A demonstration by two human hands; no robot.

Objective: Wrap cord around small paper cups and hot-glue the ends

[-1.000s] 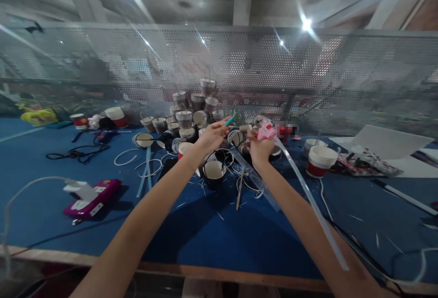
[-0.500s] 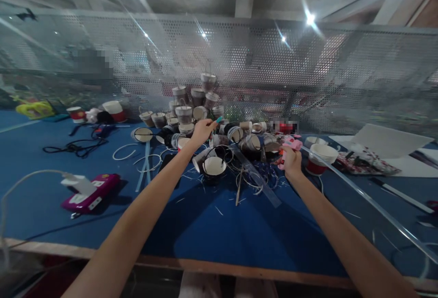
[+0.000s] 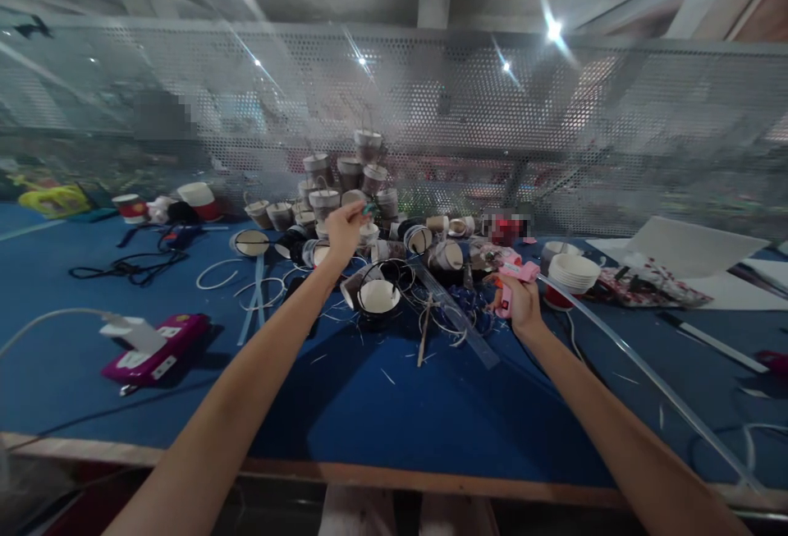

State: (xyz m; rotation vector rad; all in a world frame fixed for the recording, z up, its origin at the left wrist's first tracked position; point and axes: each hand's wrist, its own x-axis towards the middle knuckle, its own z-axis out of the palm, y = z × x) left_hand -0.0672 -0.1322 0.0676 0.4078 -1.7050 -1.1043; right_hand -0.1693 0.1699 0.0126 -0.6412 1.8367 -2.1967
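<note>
Two bare hands reach over the blue worktop [image 3: 394, 413]. Right hand [image 3: 523, 304]: grip closed round the handle of a pink glue gun [image 3: 520, 271], its body above the fingers, a clear glue stick [image 3: 640, 358] extending rearward. Left hand [image 3: 345, 230]: fingertips pinched on a small teal object [image 3: 368, 209], near stacked cups [image 3: 368, 147].

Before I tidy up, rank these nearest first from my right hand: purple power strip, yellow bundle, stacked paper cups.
From your right hand:
1. Stacked paper cups, just right.
2. Purple power strip, left side.
3. Yellow bundle, far left back.
</note>
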